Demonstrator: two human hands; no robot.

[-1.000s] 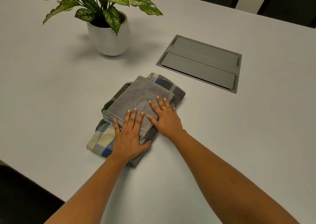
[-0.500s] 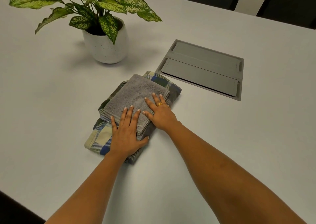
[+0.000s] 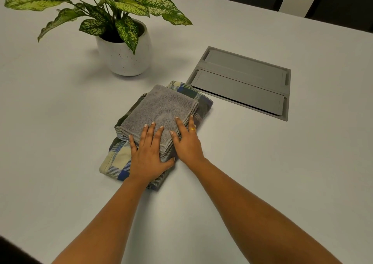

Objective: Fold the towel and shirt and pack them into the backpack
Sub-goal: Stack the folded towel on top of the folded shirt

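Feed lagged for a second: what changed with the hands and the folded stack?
The left hand and right hand have slid the grey towel and the plaid shirt under it slightly away, toward the grey panel; the camera shifted too. Nothing gripped or released: both hands still press flat on top. Potted plant unmoved.

1 towel (image 3: 161,108), 1 shirt (image 3: 117,161), 1 plant (image 3: 126,29)

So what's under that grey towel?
A folded plaid shirt, lying on the table; its edges stick out round the towel. The left hand and right hand lie flat on the towel's near end. The shirt's middle is covered, so anything tucked between can't be seen.
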